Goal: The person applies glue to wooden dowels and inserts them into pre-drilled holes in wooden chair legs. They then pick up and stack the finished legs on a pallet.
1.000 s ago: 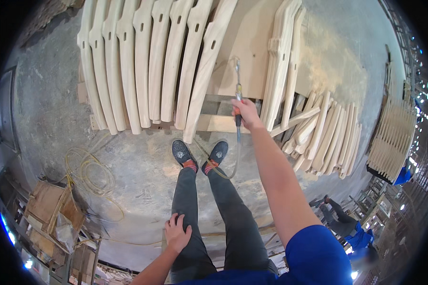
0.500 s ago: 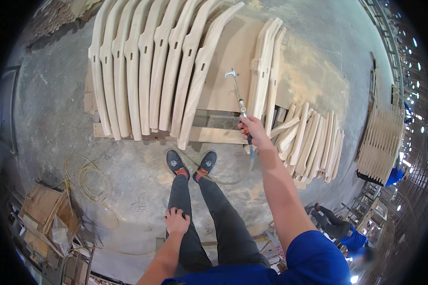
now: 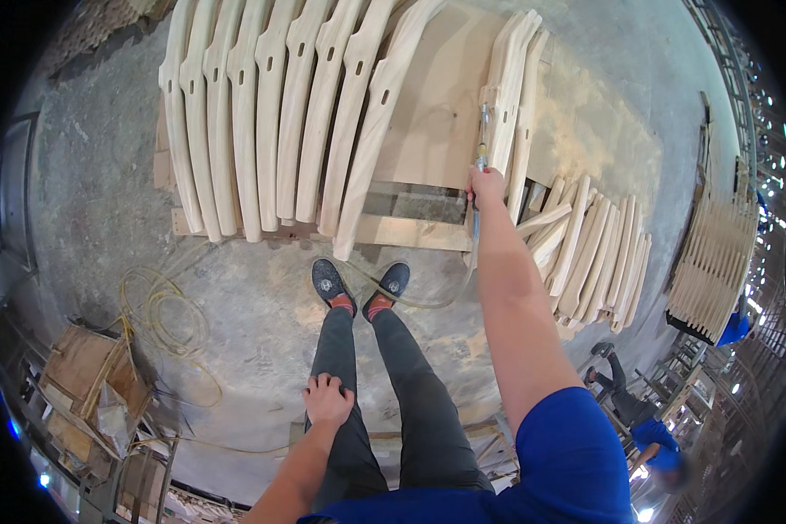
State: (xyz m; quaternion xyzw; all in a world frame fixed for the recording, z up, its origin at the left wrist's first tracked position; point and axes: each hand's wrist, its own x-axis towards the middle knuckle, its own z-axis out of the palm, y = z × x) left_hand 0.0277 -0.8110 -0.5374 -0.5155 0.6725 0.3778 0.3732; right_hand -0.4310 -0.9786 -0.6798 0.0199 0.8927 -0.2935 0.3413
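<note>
My right hand [image 3: 487,186] reaches forward, closed around the handle of a long-necked spray gun [image 3: 482,154] with a hose hanging below it. The thin neck points away from me, over or beside the near side of a few pale shaped wooden legs [image 3: 508,96]; whether it touches them I cannot tell. My left hand [image 3: 327,400] lies on my left thigh with its fingers spread, holding nothing. To the left of the spray gun, several long curved wooden legs [image 3: 275,148], each with a slot, lie side by side.
Shorter wooden pieces [image 3: 596,258] lie to the right of my right forearm. A cardboard sheet [image 3: 428,113] lies under the legs. A hose [image 3: 419,304] crosses the floor by my shoes, and a coiled hose [image 3: 162,314] lies at left. A person [image 3: 651,441] is at lower right.
My right hand has moved forward and slightly right with the spray gun, whose neck now stands against the wooden legs rather than over the cardboard. My left hand stays on my thigh.
</note>
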